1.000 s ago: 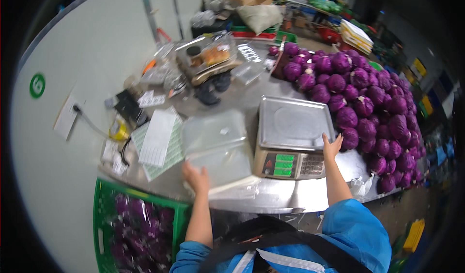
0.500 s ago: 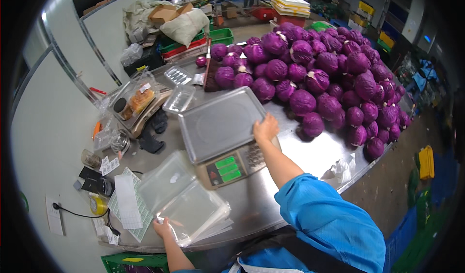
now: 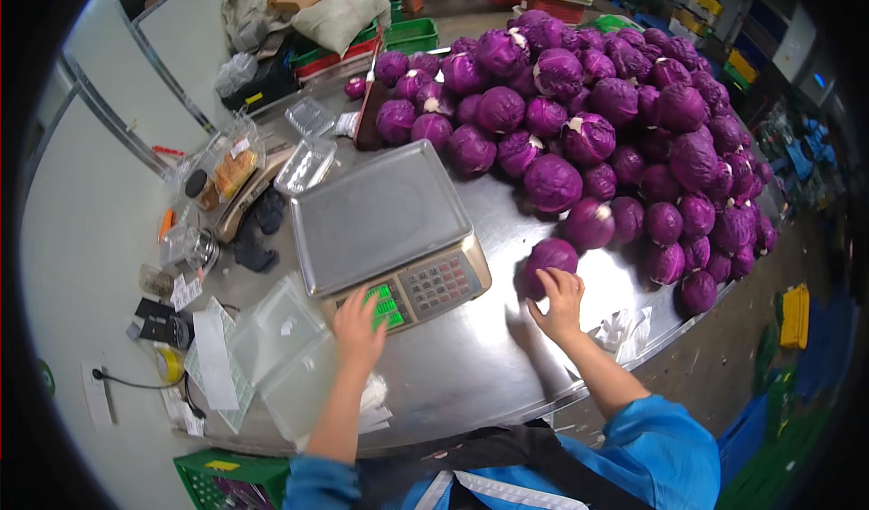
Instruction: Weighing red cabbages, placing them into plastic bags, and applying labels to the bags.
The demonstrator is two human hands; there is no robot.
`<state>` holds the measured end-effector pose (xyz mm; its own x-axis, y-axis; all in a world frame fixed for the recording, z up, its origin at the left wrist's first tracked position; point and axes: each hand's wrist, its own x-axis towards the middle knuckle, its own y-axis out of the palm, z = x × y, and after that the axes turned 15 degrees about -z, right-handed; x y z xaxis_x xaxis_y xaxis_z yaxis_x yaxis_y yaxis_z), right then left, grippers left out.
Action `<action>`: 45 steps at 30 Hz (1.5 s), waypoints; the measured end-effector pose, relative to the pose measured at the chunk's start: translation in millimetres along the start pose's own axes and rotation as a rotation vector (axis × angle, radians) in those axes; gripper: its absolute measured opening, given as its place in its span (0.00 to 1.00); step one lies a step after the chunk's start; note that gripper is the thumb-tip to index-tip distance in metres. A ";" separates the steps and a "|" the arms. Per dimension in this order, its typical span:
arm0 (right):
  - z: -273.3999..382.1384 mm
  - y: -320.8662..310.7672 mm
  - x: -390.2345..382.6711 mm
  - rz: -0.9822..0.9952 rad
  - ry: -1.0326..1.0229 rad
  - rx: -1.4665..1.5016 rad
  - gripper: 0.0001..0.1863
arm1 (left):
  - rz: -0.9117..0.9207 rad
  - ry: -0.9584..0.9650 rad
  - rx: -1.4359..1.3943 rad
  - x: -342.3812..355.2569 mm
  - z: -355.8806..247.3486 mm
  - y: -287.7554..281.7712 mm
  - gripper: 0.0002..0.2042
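Observation:
My left hand reaches over the front of the digital scale, its spread fingers covering part of the green-lit display. Nothing lies on the scale's metal pan. My right hand is at the near side of a purple cabbage. Its fingertips overlap the cabbage's lower edge while the thumb stands apart; a firm grip does not show. Just behind sits another purple cabbage, its pale stem end showing. Clear plastic bags lie left of my left forearm, which partly hides them.
A large heap of purple cabbages fills the table's right and back. Clear plastic trays, a brush and a black glove lie beyond the scale. Crumpled white plastic is near the right edge. A green crate stands below.
My left hand has left the plastic bags for the scale's display. My right hand has let go of the pan and moved right to a cabbage, which now sits nearer me. The view has shifted.

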<state>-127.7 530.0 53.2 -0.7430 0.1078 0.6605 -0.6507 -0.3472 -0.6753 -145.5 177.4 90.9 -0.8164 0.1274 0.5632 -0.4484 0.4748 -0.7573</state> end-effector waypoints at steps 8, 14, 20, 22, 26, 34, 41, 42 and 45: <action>8.5 1.9 9.4 0.208 0.336 0.282 0.52 | 0.163 0.541 0.210 102.5 -21.2 95.5 0.19; 20.6 35.2 -16.0 -0.096 0.632 0.400 0.51 | 0.098 0.431 0.111 73.8 -33.0 63.1 0.21; 45.2 11.8 -1.2 -0.084 0.857 1.003 0.53 | -0.277 -0.689 -0.357 -64.7 41.6 -18.3 0.07; 98.2 1.5 48.3 0.022 0.588 0.970 0.52 | 0.026 -0.876 -0.135 -115.4 92.8 -65.9 0.07; 163.6 50.5 113.9 0.113 0.196 0.550 0.47 | -0.023 -0.265 0.217 -172.8 121.9 -74.7 0.05; 251.2 16.4 27.3 0.413 0.144 0.658 0.66 | -0.301 -0.803 -0.173 -153.8 63.1 -110.8 0.03; 279.0 16.2 -105.5 1.107 0.722 1.023 0.26 | 0.005 -0.587 -0.256 -169.4 12.0 -124.9 0.03; 276.2 13.1 -98.9 1.063 0.638 1.019 0.17 | 0.047 -0.744 -0.307 -163.6 19.3 -127.6 0.03; 269.0 20.1 -106.1 0.972 0.803 0.993 0.14 | -0.014 -0.595 -0.354 -156.3 21.7 -116.3 0.03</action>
<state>-19.9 261.0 57.9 -0.8885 -0.1781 -0.4229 0.2119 -0.9767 -0.0341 26.3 83.4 83.8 -0.9174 -0.3323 0.2189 -0.3975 0.7411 -0.5410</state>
